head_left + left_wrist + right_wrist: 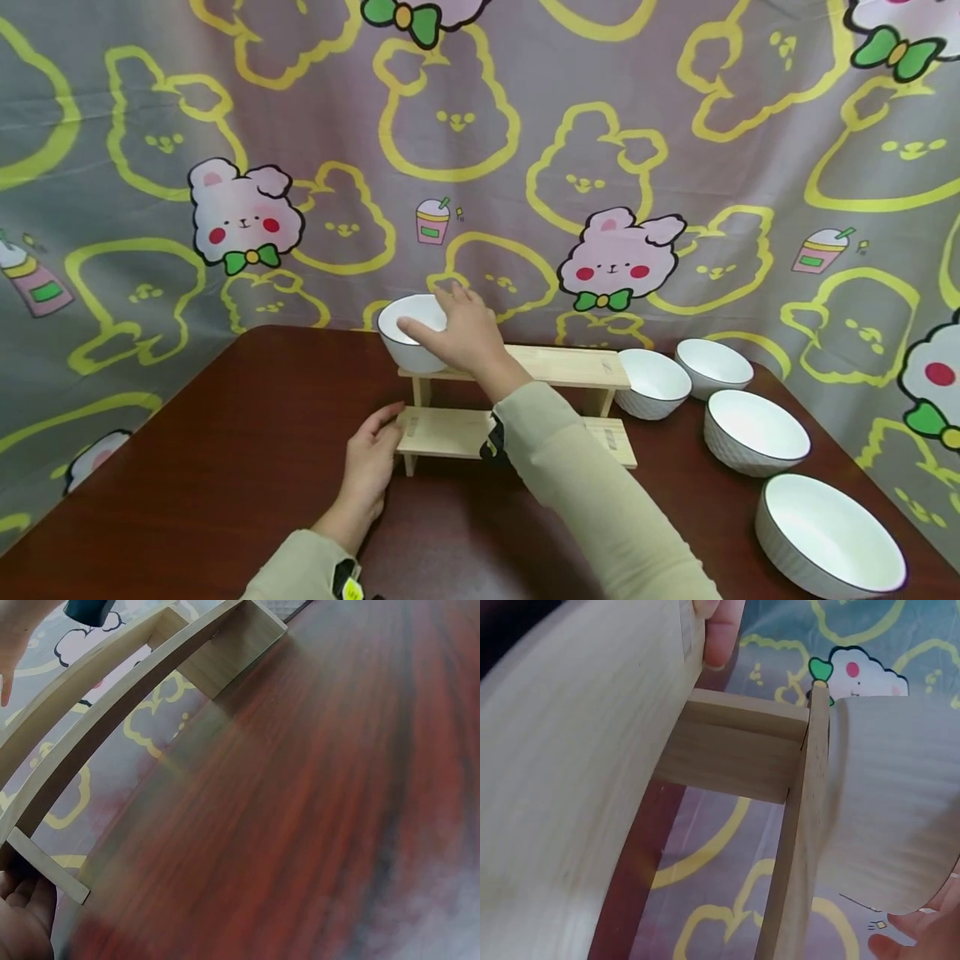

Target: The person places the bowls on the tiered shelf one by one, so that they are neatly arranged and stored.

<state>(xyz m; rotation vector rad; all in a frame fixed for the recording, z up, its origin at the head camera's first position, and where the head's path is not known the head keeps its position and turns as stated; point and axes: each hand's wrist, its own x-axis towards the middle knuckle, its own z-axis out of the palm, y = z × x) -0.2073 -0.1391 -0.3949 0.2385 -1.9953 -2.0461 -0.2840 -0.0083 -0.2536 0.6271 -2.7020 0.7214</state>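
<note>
The right grip [468, 333] was at the right rim of a white bowl [411, 357], thumb over the mouth; whether it pinched the wall, I could not tell. The bowl stood upright, mouth upward, at the left end of the upper shelf of a two-tier wooden rack [450, 433], slightly overhanging that end. The left grip [367, 467] grasped the left end of the lower shelf. The rack's long axis ran left to right across the brown counter [285, 417], roughly parallel to the rabbit-print curtain [540, 208] behind. Beyond its right end, four more dark-rimmed white bowls [757, 437] sat mouth up along the counter's right side.
</note>
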